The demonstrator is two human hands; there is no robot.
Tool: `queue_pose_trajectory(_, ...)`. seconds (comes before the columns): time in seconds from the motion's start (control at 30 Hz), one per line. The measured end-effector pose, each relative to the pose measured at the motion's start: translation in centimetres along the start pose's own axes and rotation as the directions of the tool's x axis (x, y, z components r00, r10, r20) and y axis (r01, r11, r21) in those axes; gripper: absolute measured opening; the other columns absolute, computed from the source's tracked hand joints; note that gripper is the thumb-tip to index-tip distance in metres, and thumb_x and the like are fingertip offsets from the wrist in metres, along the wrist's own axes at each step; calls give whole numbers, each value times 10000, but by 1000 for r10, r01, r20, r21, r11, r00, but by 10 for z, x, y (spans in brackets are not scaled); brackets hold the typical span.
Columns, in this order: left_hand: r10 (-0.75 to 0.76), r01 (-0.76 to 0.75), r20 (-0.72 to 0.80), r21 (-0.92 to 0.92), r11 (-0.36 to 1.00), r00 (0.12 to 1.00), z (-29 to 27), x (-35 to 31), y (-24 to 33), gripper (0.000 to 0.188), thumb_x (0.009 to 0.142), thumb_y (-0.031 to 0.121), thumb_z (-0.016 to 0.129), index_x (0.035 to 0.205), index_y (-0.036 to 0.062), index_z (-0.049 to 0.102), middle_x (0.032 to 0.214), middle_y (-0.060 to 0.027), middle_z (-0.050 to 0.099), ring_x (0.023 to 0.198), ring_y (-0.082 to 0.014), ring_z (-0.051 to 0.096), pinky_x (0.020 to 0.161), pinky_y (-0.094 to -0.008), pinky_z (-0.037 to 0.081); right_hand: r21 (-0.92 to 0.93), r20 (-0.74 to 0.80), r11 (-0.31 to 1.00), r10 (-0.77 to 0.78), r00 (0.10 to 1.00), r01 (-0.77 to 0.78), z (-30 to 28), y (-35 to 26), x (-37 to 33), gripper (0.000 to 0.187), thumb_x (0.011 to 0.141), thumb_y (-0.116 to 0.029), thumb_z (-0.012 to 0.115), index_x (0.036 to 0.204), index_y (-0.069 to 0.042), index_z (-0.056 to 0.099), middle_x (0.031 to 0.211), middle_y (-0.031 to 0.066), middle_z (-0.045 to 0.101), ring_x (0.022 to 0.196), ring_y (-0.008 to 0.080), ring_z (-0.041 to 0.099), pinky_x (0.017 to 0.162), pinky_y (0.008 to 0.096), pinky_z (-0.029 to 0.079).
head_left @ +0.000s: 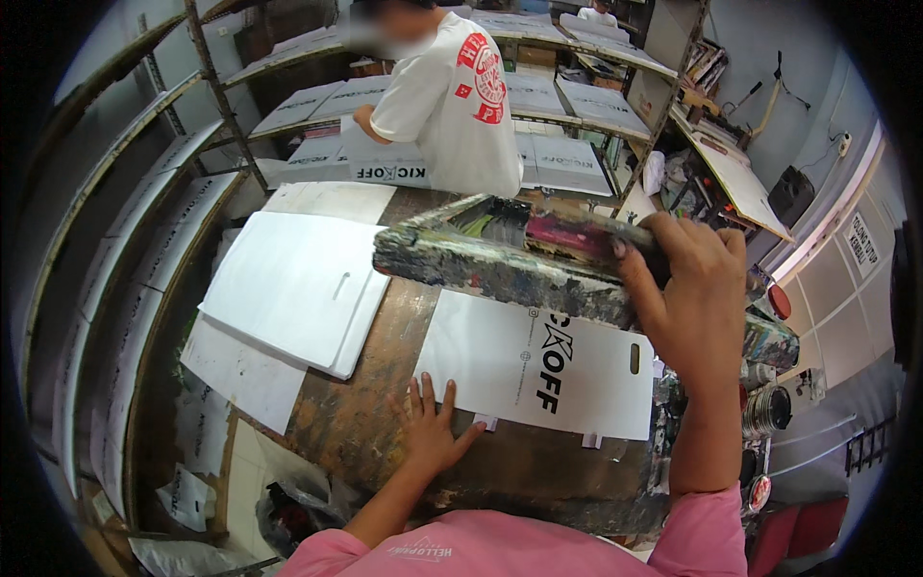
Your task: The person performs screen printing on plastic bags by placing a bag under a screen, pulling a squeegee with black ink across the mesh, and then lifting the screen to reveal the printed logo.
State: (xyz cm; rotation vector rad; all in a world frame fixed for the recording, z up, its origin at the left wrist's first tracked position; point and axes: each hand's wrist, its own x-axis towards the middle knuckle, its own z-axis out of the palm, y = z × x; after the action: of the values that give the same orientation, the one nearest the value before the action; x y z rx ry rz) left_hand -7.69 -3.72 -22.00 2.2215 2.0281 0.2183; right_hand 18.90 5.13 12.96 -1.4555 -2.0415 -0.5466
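Note:
My right hand point(697, 284) grips the near right end of a paint-crusted screen printing frame point(519, 276), fingers wrapped over its edge. The frame is tilted up over the far part of a flat white bag point(601, 389) with black printed lettering and a die-cut handle hole. Part of the lettering is hidden behind the frame. My left hand point(430, 435) lies flat with fingers spread at the bag's near left corner, its thumb by a small pale tab point(486, 421) on the stained brown table point(351, 409). I cannot tell if the fingertips press on the bag.
A stack of blank white bags point(298, 284) lies left on the table. Racks point(207, 82) of printed bags stand left and behind. A co-worker in a white shirt point(437, 111) handles a printed bag point(385, 159) beyond the table. Cans point(766, 412) crowd the right, above a red chair point(798, 534).

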Motion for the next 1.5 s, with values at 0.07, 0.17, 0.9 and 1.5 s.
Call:
queue_pose_trajectory(0.07,-1,3,45,-44,999,999,-6,2,2,1093,965,865,367,1709,72,266,1775,-290,98,1655,-467,-22,1197,-782,-140,9,-19,1000,-3,1000,3,0,3,9,329,967,-335,680,1009,-10,699,897,172,688,883,373,633,895,455,408)
queue_pose_trajectory(0.17,18,-14,27,-123,992,999,-26,9,14,1108,973,827,427,1668,-26,303,1742,-284,234,1657,-440,60,1225,-757,-106,9,-10,1000,14,1000,-13,-3,8,21,368,981,-363,666,1002,2,704,881,193,692,878,388,640,891,450,414)
queue_pose_trajectory(0.9,-423,45,-238,-828,559,874,-125,75,-147,660,915,-39,644,1565,-1,537,1202,-109,706,671,-66,512,621,-235,465,88,-21,996,-20,1000,22,7,28,46,514,1083,-480,591,1266,-20,730,930,233,719,777,347,680,782,418,521)
queue_pose_trajectory(1.5,86,-248,-234,-860,445,968,-159,81,-96,721,924,183,858,1554,25,544,1484,-112,658,1441,-262,544,1217,-410,419,-49,-142,995,79,987,-87,15,7,16,521,1035,-457,623,1413,-99,632,931,236,748,849,396,729,843,480,543)
